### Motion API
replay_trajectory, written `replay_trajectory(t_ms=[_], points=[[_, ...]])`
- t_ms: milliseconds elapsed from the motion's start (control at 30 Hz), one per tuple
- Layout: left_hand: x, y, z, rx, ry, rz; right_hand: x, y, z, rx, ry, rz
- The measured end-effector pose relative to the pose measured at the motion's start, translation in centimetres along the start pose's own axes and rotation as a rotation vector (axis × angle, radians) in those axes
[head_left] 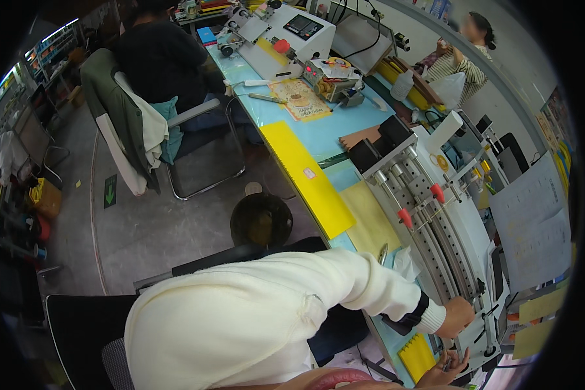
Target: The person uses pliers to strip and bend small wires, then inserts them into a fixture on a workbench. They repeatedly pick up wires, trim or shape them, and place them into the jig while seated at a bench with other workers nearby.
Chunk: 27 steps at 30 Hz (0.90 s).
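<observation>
My left hand (458, 316), in a white sleeve with a black band at the wrist, reaches over the near end of a long white bench machine (469, 229). Its fingers are curled down against the machine's perforated metal rails (441, 250), and what they grip is hidden. Closer to me, my right hand (443, 370) is beside the machine's near corner with bent fingers. Something small and dark seems to be between them, too small to name. Two red-tipped clamps (438, 193) stand over the rails. Beside the right hand lies a small yellow pad (416, 357).
A long yellow strip (309, 179) runs along the blue-covered bench's left edge. Tweezers (383, 253) and a white tissue (406, 264) lie left of the rails. Farther away stands another white machine (286, 39). One person (159, 62) sits at the bench; another (471, 65) is behind it.
</observation>
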<state>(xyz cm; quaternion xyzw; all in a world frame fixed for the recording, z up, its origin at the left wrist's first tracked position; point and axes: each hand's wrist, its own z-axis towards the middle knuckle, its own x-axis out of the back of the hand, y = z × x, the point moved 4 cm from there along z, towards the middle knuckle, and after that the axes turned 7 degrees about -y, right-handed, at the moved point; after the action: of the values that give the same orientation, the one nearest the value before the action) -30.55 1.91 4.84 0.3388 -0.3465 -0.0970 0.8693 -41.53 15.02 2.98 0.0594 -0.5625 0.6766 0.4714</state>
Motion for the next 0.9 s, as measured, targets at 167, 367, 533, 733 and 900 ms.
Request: replay_trajectory(t_ms=[167, 367, 533, 733, 900], points=[[2.2, 1.0, -4.4, 0.082, -0.058, -0.292, -2.0, -0.8, -0.6, 0.023, -0.042, 0.034], [7.1, 0.8, -6.1, 0.184, -0.085, -0.567, -3.0, -2.1, -0.5, 0.072, -0.06, 0.023], [9.1, 0.2, -7.6, 0.301, -0.253, -0.952, -3.8, -3.8, -0.7, 0.137, -0.057, 0.024], [12.7, 0.2, -10.3, 0.141, -0.133, -0.76, -5.1, -8.8, -1.2, 0.333, -0.036, 0.054], [15.6, 0.2, -12.2, 0.195, -0.172, -0.926, -6.8, -14.2, -1.7, 0.532, 0.017, 0.008]])
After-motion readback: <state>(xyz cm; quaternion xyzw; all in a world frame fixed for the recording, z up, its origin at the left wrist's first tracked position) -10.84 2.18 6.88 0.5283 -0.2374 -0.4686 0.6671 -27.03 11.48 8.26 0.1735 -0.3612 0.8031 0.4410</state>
